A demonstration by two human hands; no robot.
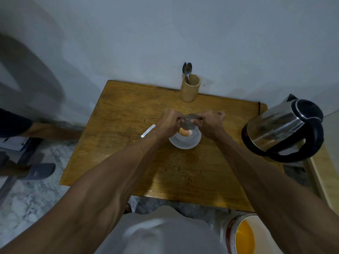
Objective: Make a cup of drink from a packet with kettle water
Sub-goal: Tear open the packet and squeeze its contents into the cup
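Both hands [190, 123] pinch the packet [189, 121] over the cup [185, 138].

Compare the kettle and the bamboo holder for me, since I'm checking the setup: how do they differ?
The kettle is shiny metal with black trim; the bamboo holder is plain tan. The kettle sits at the table's right edge, the bamboo holder at the back by the wall. The bamboo holder contains spoons; the kettle's lid is closed. Both stand untouched.

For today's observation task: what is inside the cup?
The cup holds a pale orange heap, probably powder from the packet held over it by both hands, left and right. The packet and hands cover the cup's far side.
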